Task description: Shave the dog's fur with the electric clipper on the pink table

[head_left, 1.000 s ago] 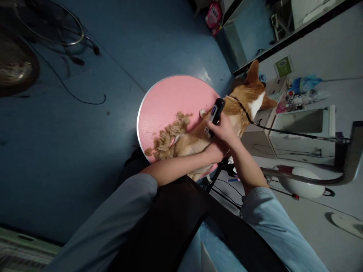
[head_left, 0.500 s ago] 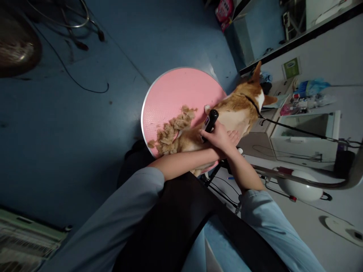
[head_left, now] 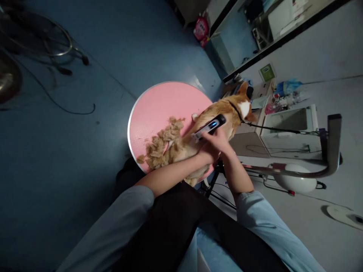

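Observation:
My right hand (head_left: 217,141) is closed around a black and grey hair clipper (head_left: 211,126) with a lit blue display. Its blade end points left and rests on the back of a brown and white dog (head_left: 187,147). My left hand (head_left: 209,151) reaches under the right wrist to the dog's side; its fingers are hidden behind the right hand. The dog lies on a round pink grooming table (head_left: 167,98), head away to the right. Clumps of cut fur (head_left: 160,147) lie on the table beside its hindquarters. A black leash (head_left: 269,127) runs from its neck.
The leash is tied to a metal grooming arm (head_left: 295,172) on the right. Behind it stands a cabinet (head_left: 246,145) with bottles and bags on top. A wheeled stool (head_left: 61,53) and a cable (head_left: 70,111) are on the blue floor at left.
The clipper has tilted flatter along the dog's back, and its blue display now shows. My left hand's fingers, earlier spread on the dog, are now covered. The whole view has shifted.

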Demonstrator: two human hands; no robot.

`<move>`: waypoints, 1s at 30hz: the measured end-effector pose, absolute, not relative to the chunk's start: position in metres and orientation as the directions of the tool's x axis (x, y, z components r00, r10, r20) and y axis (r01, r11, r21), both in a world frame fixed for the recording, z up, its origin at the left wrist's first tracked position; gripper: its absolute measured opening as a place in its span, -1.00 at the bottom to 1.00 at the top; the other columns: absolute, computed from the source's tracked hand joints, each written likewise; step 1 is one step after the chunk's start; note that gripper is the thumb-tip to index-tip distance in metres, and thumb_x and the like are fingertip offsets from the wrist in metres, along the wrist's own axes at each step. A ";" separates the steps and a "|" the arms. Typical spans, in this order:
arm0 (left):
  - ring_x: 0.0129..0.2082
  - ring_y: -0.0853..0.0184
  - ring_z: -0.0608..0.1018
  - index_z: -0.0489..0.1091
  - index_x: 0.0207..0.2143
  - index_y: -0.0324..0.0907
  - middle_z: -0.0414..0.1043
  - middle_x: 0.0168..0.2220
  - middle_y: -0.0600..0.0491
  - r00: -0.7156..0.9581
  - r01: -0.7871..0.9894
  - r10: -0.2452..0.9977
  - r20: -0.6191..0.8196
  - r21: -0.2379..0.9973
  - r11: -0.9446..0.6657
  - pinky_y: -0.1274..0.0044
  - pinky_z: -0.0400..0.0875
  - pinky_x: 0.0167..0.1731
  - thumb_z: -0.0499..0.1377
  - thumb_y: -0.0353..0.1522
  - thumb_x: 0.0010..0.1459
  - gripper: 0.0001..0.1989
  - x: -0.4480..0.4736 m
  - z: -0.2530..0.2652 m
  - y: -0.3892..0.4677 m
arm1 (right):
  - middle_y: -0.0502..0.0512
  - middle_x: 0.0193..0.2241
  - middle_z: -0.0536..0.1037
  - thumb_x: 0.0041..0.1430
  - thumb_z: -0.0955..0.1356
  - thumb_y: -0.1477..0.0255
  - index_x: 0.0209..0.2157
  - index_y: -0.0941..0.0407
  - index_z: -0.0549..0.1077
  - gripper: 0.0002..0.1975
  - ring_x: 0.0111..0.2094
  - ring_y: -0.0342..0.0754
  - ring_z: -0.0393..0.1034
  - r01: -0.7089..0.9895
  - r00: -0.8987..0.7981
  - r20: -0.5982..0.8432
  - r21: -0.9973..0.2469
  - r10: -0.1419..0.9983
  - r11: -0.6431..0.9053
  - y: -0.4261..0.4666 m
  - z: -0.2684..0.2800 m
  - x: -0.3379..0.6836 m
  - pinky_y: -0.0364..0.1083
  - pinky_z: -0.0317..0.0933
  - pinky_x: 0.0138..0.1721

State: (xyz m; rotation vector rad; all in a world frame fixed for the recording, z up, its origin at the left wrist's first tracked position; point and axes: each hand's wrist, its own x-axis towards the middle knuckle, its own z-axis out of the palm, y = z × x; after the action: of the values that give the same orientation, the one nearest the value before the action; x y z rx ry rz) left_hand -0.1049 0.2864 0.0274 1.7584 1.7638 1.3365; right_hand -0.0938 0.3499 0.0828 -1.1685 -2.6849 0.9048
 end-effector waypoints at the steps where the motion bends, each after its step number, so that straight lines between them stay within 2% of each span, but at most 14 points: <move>1: 0.25 0.20 0.47 0.48 0.12 -0.49 0.40 0.27 -0.31 -0.146 0.645 0.906 0.398 0.732 -0.218 0.29 0.23 0.36 0.01 -0.36 0.40 -0.56 -0.106 0.022 0.281 | 0.14 -0.28 0.57 0.03 0.41 0.03 -0.24 0.06 0.39 -0.58 -0.22 0.12 0.50 0.622 -0.679 -0.068 -0.582 0.731 0.523 0.375 0.093 -0.087 0.14 0.47 -0.16; 2: 0.34 0.13 0.38 0.35 0.23 -0.61 0.29 0.34 -0.37 -0.091 0.684 0.912 0.401 0.690 -0.235 0.28 0.10 0.42 0.01 -0.37 0.37 -0.47 -0.107 0.016 0.275 | 0.15 -0.28 0.56 0.04 0.41 0.02 -0.23 0.06 0.39 -0.57 -0.21 0.12 0.50 0.612 -0.636 0.012 -0.601 0.771 0.514 0.402 0.105 -0.079 0.15 0.48 -0.18; 4: 0.46 -0.03 0.19 0.18 0.37 -0.60 0.08 0.44 -0.39 0.003 0.757 0.930 0.369 0.606 -0.243 0.18 0.02 0.45 0.09 -0.37 0.32 -0.34 -0.109 0.007 0.265 | 0.16 -0.29 0.55 0.07 0.39 0.00 -0.25 0.04 0.40 -0.59 -0.21 0.14 0.50 0.614 -0.552 0.110 -0.616 0.827 0.493 0.454 0.126 -0.060 0.15 0.49 -0.22; 5: 0.48 -0.08 0.13 0.13 0.41 -0.56 0.00 0.46 -0.38 0.036 0.784 0.942 0.335 0.574 -0.234 0.14 0.02 0.45 0.12 -0.35 0.32 -0.30 -0.110 0.004 0.262 | 0.17 -0.28 0.56 0.06 0.41 0.00 -0.25 0.04 0.40 -0.59 -0.21 0.14 0.51 0.612 -0.528 0.127 -0.629 0.840 0.480 0.475 0.132 -0.052 0.15 0.49 -0.22; 8: 0.50 -0.04 0.07 0.09 0.45 -0.50 -0.09 0.49 -0.33 0.070 0.817 0.966 0.249 0.541 -0.199 0.14 0.00 0.47 0.07 -0.29 0.36 -0.29 -0.115 0.000 0.259 | 0.17 -0.27 0.59 -0.07 0.48 -0.01 -0.28 0.06 0.44 -0.52 -0.26 0.11 0.51 0.564 -0.533 0.102 -0.697 0.840 0.443 0.507 0.133 -0.037 0.11 0.47 -0.27; 12: 0.51 -0.02 0.07 0.09 0.46 -0.47 -0.08 0.49 -0.32 0.075 0.840 0.973 0.216 0.512 -0.179 0.14 0.02 0.46 0.07 -0.28 0.33 -0.27 -0.122 -0.004 0.260 | 0.12 -0.29 0.63 -0.16 0.53 -0.03 -0.24 0.09 0.46 -0.43 -0.29 0.07 0.50 0.499 -0.629 0.005 -0.764 0.778 0.408 0.506 0.119 -0.033 0.07 0.47 -0.29; 18: 0.49 -0.02 0.12 0.14 0.43 -0.47 0.00 0.48 -0.32 0.088 0.869 0.979 0.185 0.467 -0.166 0.14 0.05 0.45 0.10 -0.29 0.27 -0.25 -0.131 -0.015 0.259 | 0.11 -0.25 0.61 -0.10 0.49 0.00 -0.27 0.07 0.43 -0.51 -0.20 0.08 0.51 0.433 -0.507 0.172 -0.797 0.845 0.422 0.531 0.113 -0.022 0.11 0.47 -0.14; 25: 0.48 -0.04 0.15 0.17 0.42 -0.46 0.03 0.47 -0.33 0.068 0.892 0.979 0.194 0.428 -0.147 0.11 0.11 0.42 0.11 -0.30 0.23 -0.25 -0.145 -0.028 0.255 | 0.11 -0.27 0.61 -0.11 0.55 0.08 -0.23 0.06 0.42 -0.51 -0.14 0.12 0.54 0.367 -0.580 0.093 -0.857 0.809 0.362 0.523 0.091 -0.018 0.18 0.47 -0.02; 30: 0.47 -0.04 0.17 0.17 0.42 -0.44 0.06 0.46 -0.31 0.071 0.898 0.983 0.170 0.417 -0.137 0.10 0.08 0.43 0.12 -0.31 0.20 -0.24 -0.153 -0.032 0.256 | 0.07 -0.25 0.58 -0.05 0.53 0.10 -0.24 0.05 0.40 -0.55 -0.16 0.07 0.51 0.305 -0.458 0.208 -0.876 0.864 0.373 0.532 0.084 -0.007 0.15 0.48 0.01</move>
State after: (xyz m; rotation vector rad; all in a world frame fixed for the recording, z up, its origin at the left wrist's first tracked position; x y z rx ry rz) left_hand -0.1531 0.2559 -0.0317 2.1400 1.9170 0.6148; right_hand -0.0074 0.5315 0.0845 -1.0080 -1.9523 1.0466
